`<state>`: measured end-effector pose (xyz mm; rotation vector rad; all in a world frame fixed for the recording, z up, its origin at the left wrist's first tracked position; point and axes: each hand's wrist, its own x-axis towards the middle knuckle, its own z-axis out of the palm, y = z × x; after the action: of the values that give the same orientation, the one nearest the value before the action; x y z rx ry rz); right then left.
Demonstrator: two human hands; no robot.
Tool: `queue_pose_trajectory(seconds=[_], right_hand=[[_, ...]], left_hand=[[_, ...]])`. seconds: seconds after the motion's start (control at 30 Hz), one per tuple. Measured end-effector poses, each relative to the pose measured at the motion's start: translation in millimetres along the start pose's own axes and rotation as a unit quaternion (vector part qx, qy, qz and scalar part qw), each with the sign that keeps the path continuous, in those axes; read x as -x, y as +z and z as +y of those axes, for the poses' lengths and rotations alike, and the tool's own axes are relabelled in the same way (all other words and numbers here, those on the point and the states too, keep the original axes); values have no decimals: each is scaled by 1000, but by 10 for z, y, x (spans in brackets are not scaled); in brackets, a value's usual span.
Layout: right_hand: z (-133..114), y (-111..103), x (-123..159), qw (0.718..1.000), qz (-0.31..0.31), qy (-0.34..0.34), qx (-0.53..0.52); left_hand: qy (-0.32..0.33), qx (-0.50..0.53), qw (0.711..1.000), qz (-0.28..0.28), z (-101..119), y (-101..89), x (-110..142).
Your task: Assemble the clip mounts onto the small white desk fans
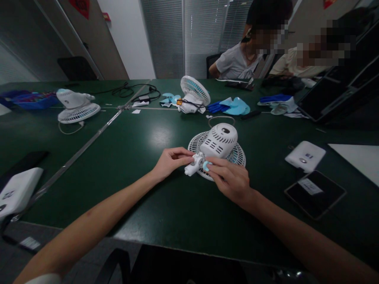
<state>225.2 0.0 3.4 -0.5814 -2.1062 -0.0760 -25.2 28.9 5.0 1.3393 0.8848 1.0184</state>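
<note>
A white fan [220, 140] lies grille-down on the green table in front of me, its vented motor housing facing up. My left hand [174, 159] pinches the white joint [192, 167] at the fan's near end from the left. From the right, my right hand [229, 177] holds a small light-blue knob [206, 165] between thumb and fingers, against the side of that joint. Whether the knob is seated in the joint cannot be made out. The fingers partly cover the grille's near edge.
Another white fan [194, 94] stands at the back, beside light-blue fan blades [237, 106]. A third fan [75, 104] lies at the left near a blue basket [35, 100]. Right of me are a white power bank [306, 156] and a dark tablet [315, 193]. Two people sit across the table.
</note>
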Motion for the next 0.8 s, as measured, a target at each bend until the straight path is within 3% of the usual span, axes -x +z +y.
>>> queue_pose_trajectory(seconds=[0.23,0.37,0.63,0.7,0.8], right_hand=[[-41,-5,-2,997,5,15,77],[-35,-30,-11,998,-37,-10,52],[-22,-49,-20,998,-36,-2,53],[-62,-14,-27,999,-36,19,33],[-133,67,-18,993,-19,110,-43]], left_hand=[[6,17,1000,-14,4,21,3],[29,14,999,-24,4,15,1],[39,7,999,-27,7,20,-3],[39,10,999,-29,-8,18,-4],[32,17,999,-35,-24,17,-3]])
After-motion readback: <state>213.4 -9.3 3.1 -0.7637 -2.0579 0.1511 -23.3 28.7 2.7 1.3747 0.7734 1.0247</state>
